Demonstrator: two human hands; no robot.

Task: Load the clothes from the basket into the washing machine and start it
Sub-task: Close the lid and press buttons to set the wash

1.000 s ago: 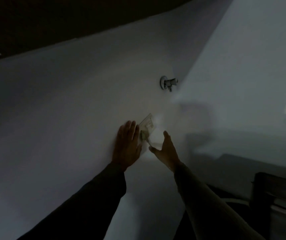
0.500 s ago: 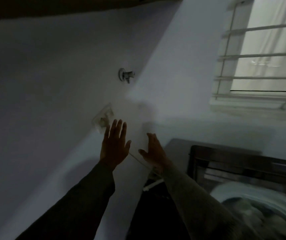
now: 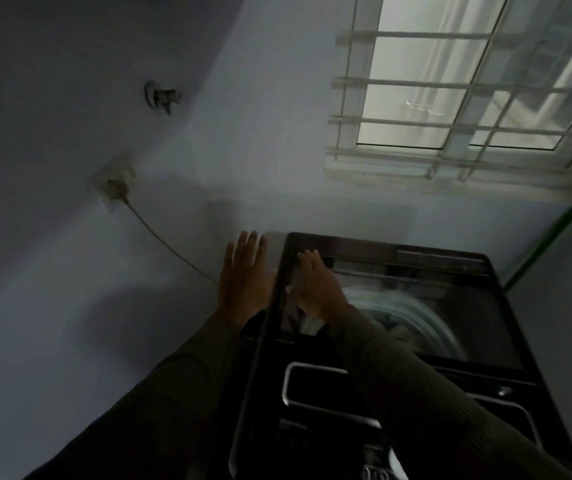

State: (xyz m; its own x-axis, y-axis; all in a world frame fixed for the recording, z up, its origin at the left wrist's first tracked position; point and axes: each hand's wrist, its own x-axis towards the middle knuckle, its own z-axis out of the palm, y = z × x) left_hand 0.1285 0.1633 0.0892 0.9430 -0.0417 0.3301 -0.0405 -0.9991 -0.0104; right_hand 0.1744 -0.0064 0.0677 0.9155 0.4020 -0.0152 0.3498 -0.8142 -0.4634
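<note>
A dark top-loading washing machine (image 3: pixel 506 327) stands below me at the lower right, its glass lid down and a pale drum rim with clothes (image 3: pixel 395 327) showing through it. My left hand (image 3: pixel 243 278) hovers with straight fingers just left of the machine, in front of the wall. Over the lid's left rear corner lies my right hand (image 3: pixel 315 285), fingers spread and relaxed, holding nothing. The control panel (image 3: pixel 315 434) is at the front, partly behind my right sleeve. The basket is out of sight.
A wall socket (image 3: pixel 113 183) with a plug sits on the left wall, its cord (image 3: pixel 170 247) running down toward the machine. Above it is a water tap (image 3: pixel 161 95). A barred window (image 3: pixel 450 95) fills the upper right. The room is dim.
Both hands have come away from the wall socket and moved right, to the washing machine. The view has swung right and down, bringing the machine fully into sight.
</note>
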